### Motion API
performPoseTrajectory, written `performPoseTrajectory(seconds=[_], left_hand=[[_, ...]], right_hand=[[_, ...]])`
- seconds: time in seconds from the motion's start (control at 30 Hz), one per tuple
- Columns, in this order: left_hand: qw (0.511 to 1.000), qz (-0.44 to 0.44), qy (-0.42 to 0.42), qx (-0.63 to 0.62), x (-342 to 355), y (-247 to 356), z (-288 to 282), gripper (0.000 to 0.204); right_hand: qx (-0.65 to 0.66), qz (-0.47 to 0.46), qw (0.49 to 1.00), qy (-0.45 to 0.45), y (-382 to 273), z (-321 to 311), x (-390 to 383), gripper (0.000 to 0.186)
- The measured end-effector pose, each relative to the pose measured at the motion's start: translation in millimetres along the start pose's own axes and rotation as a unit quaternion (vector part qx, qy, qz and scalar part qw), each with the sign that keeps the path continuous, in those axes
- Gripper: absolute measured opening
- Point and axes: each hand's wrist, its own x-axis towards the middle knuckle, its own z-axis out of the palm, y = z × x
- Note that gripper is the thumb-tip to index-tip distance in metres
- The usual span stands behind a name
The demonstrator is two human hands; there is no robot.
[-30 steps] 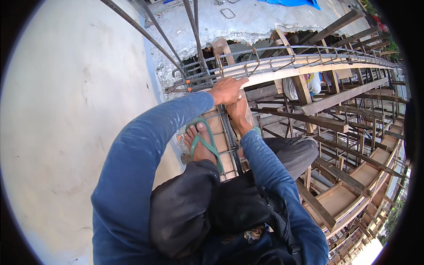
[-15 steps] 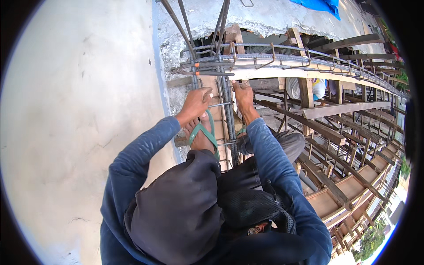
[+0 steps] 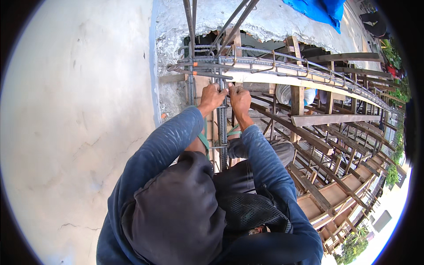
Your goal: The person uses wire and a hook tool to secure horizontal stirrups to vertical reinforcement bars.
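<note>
A pale plastered wall (image 3: 79,110) fills the left side, a broken-edged concrete slab (image 3: 247,20) lies ahead, and timber scaffolding (image 3: 311,138) drops away on the right. A bundle of steel bars (image 3: 222,132) runs lengthwise away from the person, passing between the green sandals (image 3: 204,140) and up to the hands. Left hand (image 3: 212,97) and right hand (image 3: 240,101) come together near its far end with fingers curled; the left is nearer, overlapping the bars, while the right sits just beside them on the right. Whether either grips a thin wire cannot be told. Just beyond the fingertips, pincers with orange bands (image 3: 194,73) lie crosswise to the bundle, beside a long rebar cage (image 3: 282,66) stretching rightward.
</note>
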Motion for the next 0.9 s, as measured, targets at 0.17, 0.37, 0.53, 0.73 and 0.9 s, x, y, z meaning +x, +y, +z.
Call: performPoseTrajectory(seconds=[0.17, 0.37, 0.53, 0.73, 0.9], left_hand=[[0.999, -0.026, 0.002, -0.046, 1, 10, 1, 0.041], [0.998, -0.026, 0.001, -0.060, 1, 12, 1, 0.041], [0.996, -0.033, -0.003, -0.080, 8, -3, 7, 0.041], [0.993, -0.030, -0.039, -0.112, 11, -10, 14, 0.039], [0.994, 0.059, 0.001, -0.097, 5, -8, 10, 0.040]], right_hand=[[0.024, -0.079, 0.996, 0.039, -1, -16, -6, 0.025], [-0.005, -0.156, 0.988, 0.009, 1, -15, -6, 0.020], [0.001, -0.165, 0.986, -0.002, 2, -9, -7, 0.020], [0.233, 0.019, 0.964, -0.127, 18, 1, 13, 0.021], [0.353, 0.139, 0.901, -0.209, 8, -22, 7, 0.014]])
